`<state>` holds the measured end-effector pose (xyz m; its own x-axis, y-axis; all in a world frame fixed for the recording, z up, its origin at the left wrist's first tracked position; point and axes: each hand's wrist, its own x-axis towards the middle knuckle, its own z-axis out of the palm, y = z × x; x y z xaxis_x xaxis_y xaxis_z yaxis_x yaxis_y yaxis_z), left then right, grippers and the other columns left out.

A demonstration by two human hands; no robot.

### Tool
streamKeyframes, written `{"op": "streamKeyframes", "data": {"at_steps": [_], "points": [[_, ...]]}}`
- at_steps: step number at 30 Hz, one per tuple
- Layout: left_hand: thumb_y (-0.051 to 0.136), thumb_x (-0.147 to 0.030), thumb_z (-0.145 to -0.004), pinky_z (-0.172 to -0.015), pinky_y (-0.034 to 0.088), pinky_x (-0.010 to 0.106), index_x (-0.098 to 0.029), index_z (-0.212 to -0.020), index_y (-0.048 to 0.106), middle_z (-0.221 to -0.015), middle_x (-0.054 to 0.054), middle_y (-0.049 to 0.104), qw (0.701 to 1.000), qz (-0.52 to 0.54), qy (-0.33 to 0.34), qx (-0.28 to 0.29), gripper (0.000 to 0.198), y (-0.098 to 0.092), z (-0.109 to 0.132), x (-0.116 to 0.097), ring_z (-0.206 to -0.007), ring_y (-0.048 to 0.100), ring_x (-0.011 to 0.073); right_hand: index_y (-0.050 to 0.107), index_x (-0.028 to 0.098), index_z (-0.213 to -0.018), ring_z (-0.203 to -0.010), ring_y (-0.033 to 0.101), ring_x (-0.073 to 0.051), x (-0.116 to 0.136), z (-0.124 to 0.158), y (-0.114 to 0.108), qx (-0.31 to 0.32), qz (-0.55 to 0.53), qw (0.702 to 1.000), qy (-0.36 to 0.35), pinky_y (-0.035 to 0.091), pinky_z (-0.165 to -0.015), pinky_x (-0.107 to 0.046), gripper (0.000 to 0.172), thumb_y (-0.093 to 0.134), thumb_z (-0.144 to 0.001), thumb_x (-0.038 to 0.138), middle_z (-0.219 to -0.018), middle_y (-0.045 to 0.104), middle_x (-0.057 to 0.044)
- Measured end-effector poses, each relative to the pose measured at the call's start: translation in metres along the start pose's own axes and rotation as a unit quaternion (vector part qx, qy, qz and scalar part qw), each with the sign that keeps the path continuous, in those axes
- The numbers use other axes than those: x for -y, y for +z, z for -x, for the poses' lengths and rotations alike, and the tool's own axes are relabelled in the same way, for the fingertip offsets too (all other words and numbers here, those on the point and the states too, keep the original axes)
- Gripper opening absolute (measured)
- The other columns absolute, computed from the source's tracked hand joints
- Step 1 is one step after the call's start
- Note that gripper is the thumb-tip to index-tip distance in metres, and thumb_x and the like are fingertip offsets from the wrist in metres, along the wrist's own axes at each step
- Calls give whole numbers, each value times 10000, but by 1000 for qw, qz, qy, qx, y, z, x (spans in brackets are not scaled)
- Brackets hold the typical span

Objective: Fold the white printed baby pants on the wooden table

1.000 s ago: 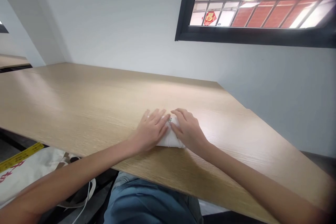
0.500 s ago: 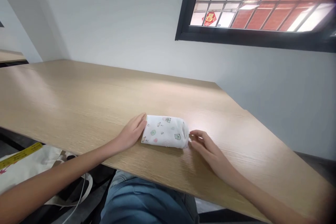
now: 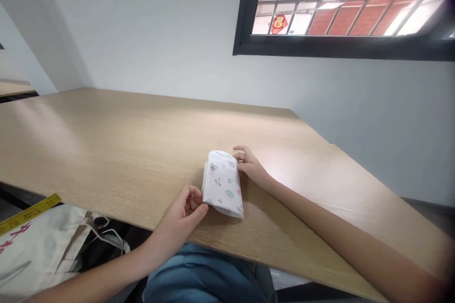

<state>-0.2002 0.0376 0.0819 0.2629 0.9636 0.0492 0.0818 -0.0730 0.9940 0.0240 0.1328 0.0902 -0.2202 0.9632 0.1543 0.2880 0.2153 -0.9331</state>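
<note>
White cloth (image 3: 222,183) between left hand (image 3: 177,218), right hand (image 3: 250,165) (table edge (image 3: 106,214) near).

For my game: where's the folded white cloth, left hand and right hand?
Folded white cloth (image 3: 223,184): head view, on its printed middle.
Left hand (image 3: 177,218): head view, on the hand's middle.
Right hand (image 3: 250,166): head view, on the hand's middle.

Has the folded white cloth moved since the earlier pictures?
Yes, the folded cloth turned: it now points at the table's front edge, not along it.

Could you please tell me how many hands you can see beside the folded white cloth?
2: the left hand is at the near left edge of the folded white cloth, and the right hand is at its far right edge.
</note>
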Motion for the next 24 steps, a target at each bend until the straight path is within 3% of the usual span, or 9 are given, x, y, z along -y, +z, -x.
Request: {"op": "streamKeyframes", "data": {"at_steps": [3, 5, 7, 9, 12, 15, 20, 22, 24], "points": [[541, -384, -731, -596, 410, 242, -186, -888, 434, -666, -37, 480, 999, -10, -44, -22, 275, -7, -2, -1, -605, 506, 116, 393, 186, -1048, -851, 526, -186, 1, 8, 1, -73, 87, 992, -60, 441, -737, -348, 365, 390, -688, 124, -907, 538, -50], [501, -373, -750, -686, 425, 278, -173, -1002, 439, -730, -6, 538, 997, -26, -63, -34, 328, -13, -6, -1, -708, 553, 147, 441, 180, -1021, -935, 502, -213, 6, 24, 4, -110, 199, 960, -162, 420, -802, -392, 279, 382, -751, 148, -978, 534, -87], [469, -341, -770, -780, 417, 303, -158, -1096, 433, -866, 39, 571, 998, -34, -56, -14, 376, -16, -8, 1, -846, 558, 170, 481, 173, -1022, -1018, 461, -247, 14, 43, 12, -70, 322, 906, -264, 375, -871, -435, 238, 403, -797, 192, -1052, 527, -116], [457, -290, -777, -809, 413, 311, -155, -1122, 442, -946, 58, 562, 997, -63, -25, 24, 370, -16, -10, 1, -901, 542, 178, 490, 148, -1086, -1079, 419, -297, 24, 58, 23, 3, 416, 855, -308, 338, -911, -476, 323, 474, -805, 308, -1134, 500, -151], [440, -231, -787, -727, 424, 303, -156, -990, 518, -913, 57, 539, 984, -171, 38, 41, 230, -12, -13, 0, -809, 524, 173, 456, 71, -1178, -1056, 428, -351, 38, 67, 41, 53, 504, 818, -272, 379, -861, -494, 584, 548, -758, 467, -1165, 476, -213], [462, -239, -793, -644, 407, 287, -149, -805, 544, -831, 50, 508, 970, -236, 58, 20, 122, -4, -19, -3, -721, 489, 166, 444, 39, -1195, -910, 508, -319, 48, 64, 51, 75, 565, 790, -223, 447, -753, -442, 511, 519, -789, 339, -1040, 535, -209], [455, -302, -843, -642, 398, 274, -175, -1006, 522, -825, 28, 524, 982, -175, 72, 20, 217, 17, -20, -4, -727, 484, 164, 292, 26, -1327, -748, 563, -278, 55, 70, 57, 70, 649, 733, -192, 490, -613, -382, 640, 491, -733, 160, -931, 582, -180], [443, -286, -852, -660, 400, 276, -190, -1040, 512, -862, 28, 536, 983, -160, 83, 33, 222, 28, -17, -6, -740, 489, 162, 323, 16, -1303, -707, 578, -256, 55, 79, 56, 52, 660, 730, -167, 503, -579, -358, 610, 468, -718, 110, -881, 602, -159], [433, -261, -857, -686, 404, 278, -207, -1056, 518, -904, 27, 546, 984, -141, 90, 53, 223, 39, -14, -10, -764, 501, 160, 389, 15, -1245, -689, 594, -244, 54, 91, 54, 26, 652, 746, -132, 516, -555, -338, 555, 453, -697, 82, -845, 617, -146]]}}
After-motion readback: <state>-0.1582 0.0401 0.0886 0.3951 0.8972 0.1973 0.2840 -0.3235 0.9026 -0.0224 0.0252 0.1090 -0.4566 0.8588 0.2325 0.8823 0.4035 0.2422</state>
